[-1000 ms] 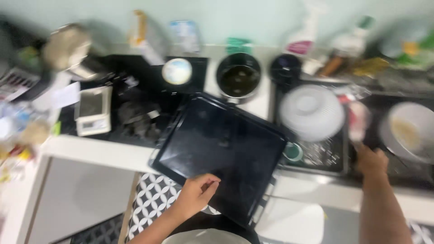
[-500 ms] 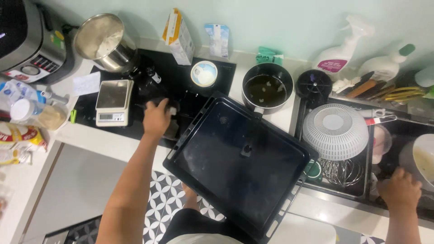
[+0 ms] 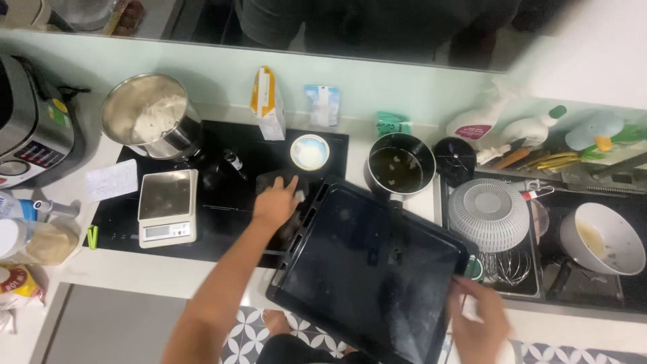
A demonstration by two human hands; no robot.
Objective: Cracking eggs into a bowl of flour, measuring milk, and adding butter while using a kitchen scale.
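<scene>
A large black baking tray [image 3: 371, 269] lies tilted across the counter's front edge, between the cooktop and the sink. My left hand [image 3: 275, 202] reaches over the black cooktop [image 3: 222, 222] and is closed over a dark, lumpy cloth-like thing [image 3: 280, 180] at the tray's far left corner. My right hand [image 3: 480, 318] is blurred at the tray's near right edge, with its fingertips touching the rim. Whether it grips the rim is unclear.
A black pot [image 3: 397, 168] and a small white bowl [image 3: 310, 152] stand behind the tray. Left of them are a kitchen scale [image 3: 167, 205], a steel pot [image 3: 151, 118] and a carton [image 3: 267, 101]. The sink holds an upturned white colander [image 3: 488, 212], a whisk [image 3: 513, 264] and a white bowl [image 3: 603, 236].
My left hand has moved right along the cooktop to the tray's corner. My right hand has left the sink's edge and come left to the tray's right rim.
</scene>
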